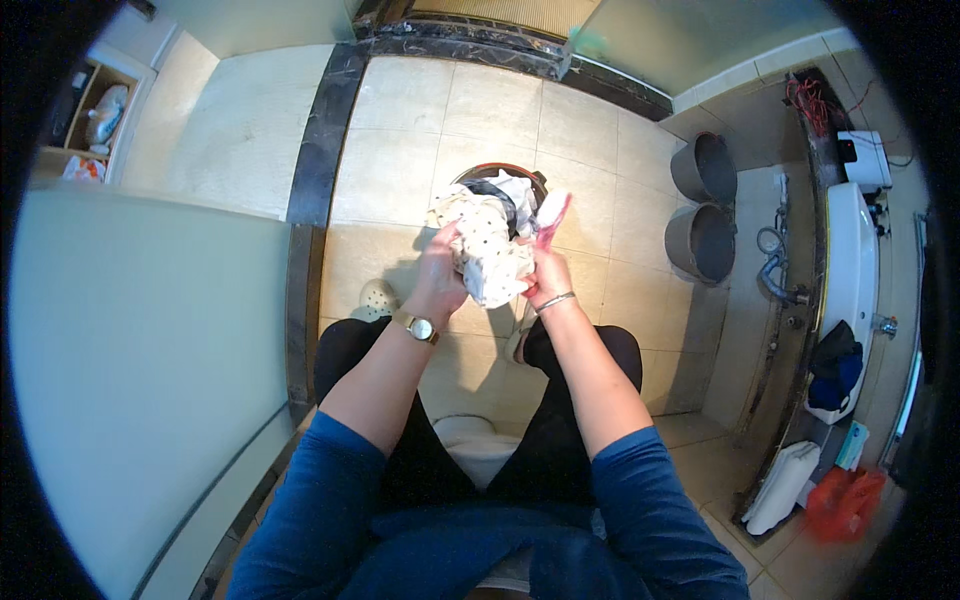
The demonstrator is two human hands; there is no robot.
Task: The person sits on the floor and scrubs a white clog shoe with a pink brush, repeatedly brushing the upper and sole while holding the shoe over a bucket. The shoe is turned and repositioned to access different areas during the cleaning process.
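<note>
A white cloth with dark dots (486,244) is bunched between my hands, above a round basin (495,166) on the tiled floor. My left hand (442,274), wearing a wristwatch, grips its left side. My right hand (550,276) closes on its right side and also holds a brush with a pink handle (553,225) and white head, which points up and away from me. Grey and white cloths (517,189) lie in the basin behind the dotted cloth. The lower part of the basin is hidden.
Two grey buckets (703,244) (705,169) stand at the right by the wall, near a blue drain hose (772,276). A white sink (847,262) with dark cloth in it is at far right. A dark stone sill (307,172) and a frosted panel (150,360) lie left.
</note>
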